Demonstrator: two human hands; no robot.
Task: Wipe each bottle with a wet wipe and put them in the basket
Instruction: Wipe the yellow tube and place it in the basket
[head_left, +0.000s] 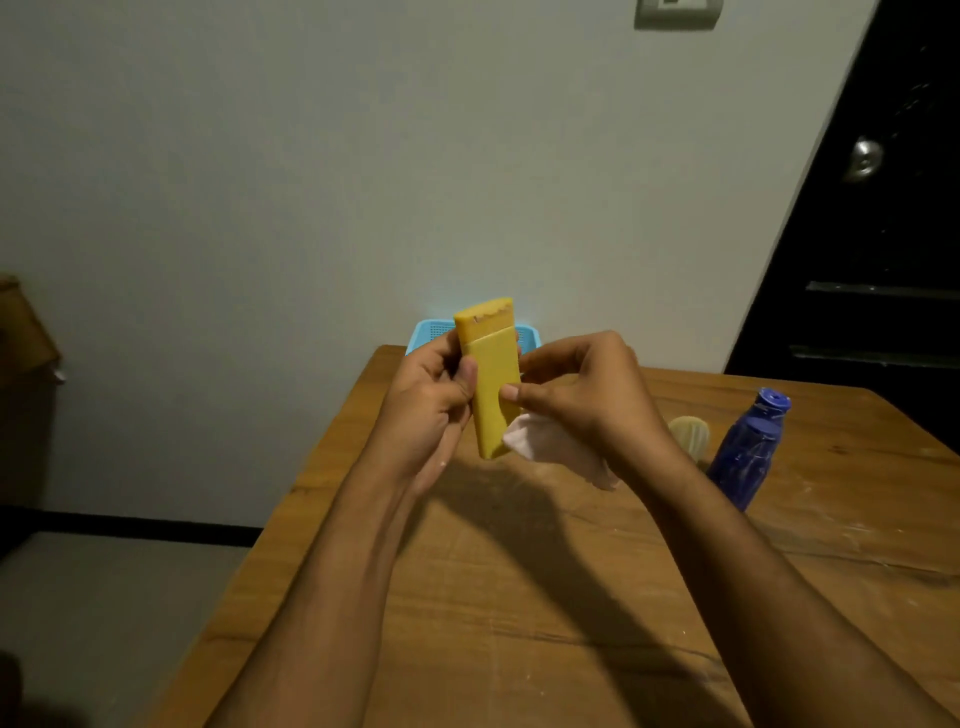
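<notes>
Near the middle of the frame, a yellow bottle (491, 379) is held up above the wooden table (519, 597), flat-sided and tall, its cap end pointing up and a faint seam running across just below the cap. The left hand (428, 402) grips its left edge, thumb pressed on the front and fingers wrapped behind. The right hand (582, 397) has its thumb on the bottle's right edge, with a white wet wipe (550, 447) bunched under the palm and touching the bottle's lower right corner.

Behind the bottle, at the table's far edge against the wall, sits a light blue basket (431, 332) with perforated sides; its inside is hidden by the bottle and hands. Toward the right of the frame a dark blue bottle (748, 447) stands upright on the table, and just to its left is a pale cream bottle (690, 434), partly hidden by the right wrist.

Pale scuffs mark the brown tabletop. A grey-white wall fills the upper frame, and a dark door with a round metal knob (863, 158) stands at the upper right.
</notes>
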